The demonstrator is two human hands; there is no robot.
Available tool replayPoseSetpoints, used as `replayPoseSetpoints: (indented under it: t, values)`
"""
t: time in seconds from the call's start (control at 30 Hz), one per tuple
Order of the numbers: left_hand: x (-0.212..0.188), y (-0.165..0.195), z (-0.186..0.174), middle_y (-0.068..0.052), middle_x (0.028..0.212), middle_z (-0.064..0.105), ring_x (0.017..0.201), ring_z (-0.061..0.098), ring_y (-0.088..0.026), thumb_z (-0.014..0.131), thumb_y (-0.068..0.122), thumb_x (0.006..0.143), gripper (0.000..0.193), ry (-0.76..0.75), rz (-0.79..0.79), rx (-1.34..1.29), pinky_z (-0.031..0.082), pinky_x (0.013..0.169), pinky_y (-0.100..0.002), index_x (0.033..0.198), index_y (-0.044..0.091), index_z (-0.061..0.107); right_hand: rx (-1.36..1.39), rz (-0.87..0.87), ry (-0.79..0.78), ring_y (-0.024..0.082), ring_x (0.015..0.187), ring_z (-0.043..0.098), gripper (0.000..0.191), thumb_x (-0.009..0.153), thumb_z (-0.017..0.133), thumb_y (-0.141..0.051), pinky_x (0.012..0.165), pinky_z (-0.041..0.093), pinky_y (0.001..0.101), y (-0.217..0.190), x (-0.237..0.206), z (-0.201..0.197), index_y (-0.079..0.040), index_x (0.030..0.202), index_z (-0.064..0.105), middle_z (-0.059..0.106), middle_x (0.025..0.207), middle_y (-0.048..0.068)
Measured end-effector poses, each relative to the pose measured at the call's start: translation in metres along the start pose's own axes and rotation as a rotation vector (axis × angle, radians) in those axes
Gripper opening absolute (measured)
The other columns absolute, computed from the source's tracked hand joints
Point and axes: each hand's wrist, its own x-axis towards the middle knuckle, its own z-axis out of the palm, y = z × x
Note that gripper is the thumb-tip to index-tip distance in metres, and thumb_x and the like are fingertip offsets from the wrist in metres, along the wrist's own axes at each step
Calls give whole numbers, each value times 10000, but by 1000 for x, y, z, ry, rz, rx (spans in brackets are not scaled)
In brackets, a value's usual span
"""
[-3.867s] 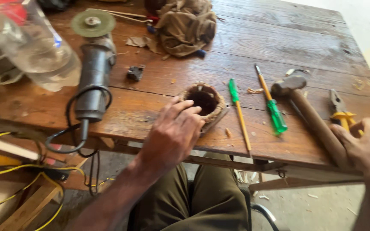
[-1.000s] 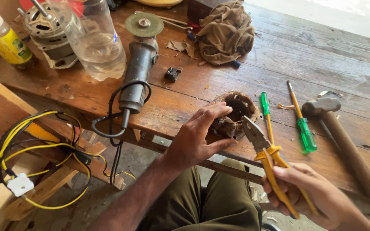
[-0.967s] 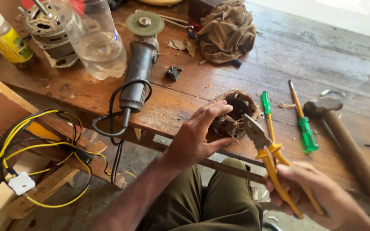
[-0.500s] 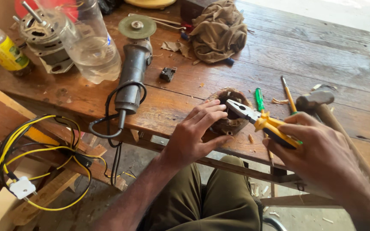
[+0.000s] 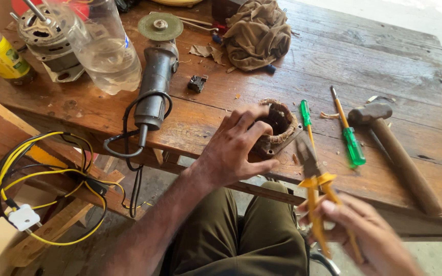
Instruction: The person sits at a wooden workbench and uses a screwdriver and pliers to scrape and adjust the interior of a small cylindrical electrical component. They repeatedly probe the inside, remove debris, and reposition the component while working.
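Note:
My left hand (image 5: pixel 236 148) grips a round, rusty motor stator with brown windings (image 5: pixel 281 122) at the near edge of the wooden table (image 5: pixel 384 61). Its fingers curl over the stator's left side. My right hand (image 5: pixel 364 235) holds yellow-handled pliers (image 5: pixel 315 184) below the table edge. The pliers' dark jaws point up toward the stator's right side, close to it; contact is unclear.
Two green-handled screwdrivers (image 5: pixel 351 138) and a hammer (image 5: pixel 395 148) lie right of the stator. An angle grinder (image 5: pixel 154 82) with its cable, a plastic bottle (image 5: pixel 106 46), a motor part (image 5: pixel 47 36) and a brown cloth (image 5: pixel 259 33) sit further back. Yellow and black wires (image 5: pixel 42 184) hang at the left.
My right hand has dropped from above the table to below its edge, and the pliers now point up at the stator. My left hand has stayed on the stator.

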Motion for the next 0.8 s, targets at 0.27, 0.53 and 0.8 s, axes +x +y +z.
replayPoseSetpoints:
  t: [0.27, 0.53, 0.8]
  values:
    - [-6, 2, 24, -185, 1311, 616, 1449, 446, -373, 822, 484, 830, 579, 149, -25, -13, 245, 1298, -531, 1170, 51, 645, 399, 118, -181, 277, 935, 748, 506, 937, 563, -240, 757, 633, 428, 28, 11, 44, 60, 1343, 539, 730, 1143, 277]
    - [-4, 20, 34, -142, 1111, 645, 1347, 529, -323, 896, 336, 743, 537, 285, -164, 86, 322, 1260, -533, 1140, 58, 664, 467, 82, -74, 308, 987, 739, 372, 948, 556, -264, 762, 635, 456, 33, 16, 53, 32, 1173, 586, 717, 1170, 285]
    - [-3, 20, 32, -146, 1115, 642, 1331, 532, -323, 890, 346, 773, 535, 282, -167, 84, 316, 1249, -523, 1150, 41, 662, 483, 99, -99, 314, 988, 733, 321, 956, 565, -260, 775, 631, 460, 31, 18, 49, 34, 1073, 621, 710, 1169, 283]
